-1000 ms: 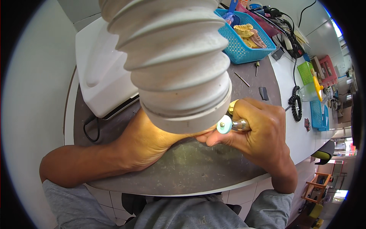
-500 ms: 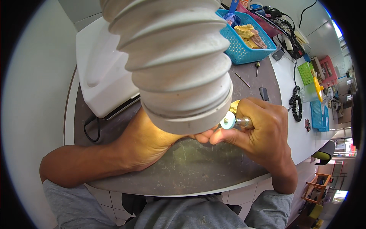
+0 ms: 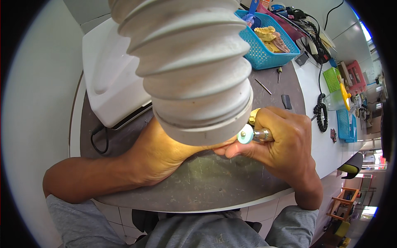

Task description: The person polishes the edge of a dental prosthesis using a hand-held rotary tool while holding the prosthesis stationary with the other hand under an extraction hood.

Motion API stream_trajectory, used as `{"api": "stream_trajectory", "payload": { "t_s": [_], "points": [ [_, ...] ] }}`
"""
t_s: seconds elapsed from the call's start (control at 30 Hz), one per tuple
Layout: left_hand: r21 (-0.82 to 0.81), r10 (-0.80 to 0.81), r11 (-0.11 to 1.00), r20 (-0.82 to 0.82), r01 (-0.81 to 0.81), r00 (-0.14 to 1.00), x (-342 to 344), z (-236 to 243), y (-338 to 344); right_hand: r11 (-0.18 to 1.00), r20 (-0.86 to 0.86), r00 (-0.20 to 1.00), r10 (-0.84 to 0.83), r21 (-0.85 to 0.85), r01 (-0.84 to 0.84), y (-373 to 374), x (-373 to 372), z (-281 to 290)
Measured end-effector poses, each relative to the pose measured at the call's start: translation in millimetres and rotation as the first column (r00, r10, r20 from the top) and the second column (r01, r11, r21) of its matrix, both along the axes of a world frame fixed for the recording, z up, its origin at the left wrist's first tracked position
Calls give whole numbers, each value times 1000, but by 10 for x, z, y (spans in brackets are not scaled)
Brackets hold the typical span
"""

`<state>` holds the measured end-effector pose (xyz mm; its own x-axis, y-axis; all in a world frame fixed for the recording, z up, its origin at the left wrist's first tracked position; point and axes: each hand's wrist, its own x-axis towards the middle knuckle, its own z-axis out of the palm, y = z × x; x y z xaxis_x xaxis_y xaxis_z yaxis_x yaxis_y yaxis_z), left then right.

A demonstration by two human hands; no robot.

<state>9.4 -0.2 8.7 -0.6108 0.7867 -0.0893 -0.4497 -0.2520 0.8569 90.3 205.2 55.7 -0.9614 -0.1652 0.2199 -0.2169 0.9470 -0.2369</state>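
Observation:
My right hand [image 3: 287, 138] is closed around a metal rotary handpiece [image 3: 263, 134], which carries a pale blue-green grinding disc [image 3: 245, 134] on its tip. The disc stands close beside the rim of a wide ribbed hose. My left hand [image 3: 173, 151] reaches under that hose, and its fingertips meet those of my right hand. Its fingers look closed, but the hose covers most of them and whatever they hold. A yellow plaster dental model [image 3: 254, 116] shows partly behind the right knuckles.
The pale ribbed hose [image 3: 198, 78] hangs over the middle of the dark worktop [image 3: 206, 182]. A white machine [image 3: 113, 74] stands at left. Far right of the hose are a blue basket [image 3: 271, 60] of dental models, a thin metal tool [image 3: 263, 87] and a dark grey piece [image 3: 286, 101].
The handpiece and its disc have shifted slightly left and down. My right hand has turned a little, and more of the yellow model's edge shows. My left forearm stays put.

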Motion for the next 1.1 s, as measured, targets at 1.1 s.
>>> {"api": "stream_trajectory", "payload": {
  "t_s": [1.1],
  "points": [
    [60, -104, 993, 18, 103, 994, -45, -39, -8, 1000, -15, 1000, -13, -5, 13, 31, -1, -1]
  ]
}}
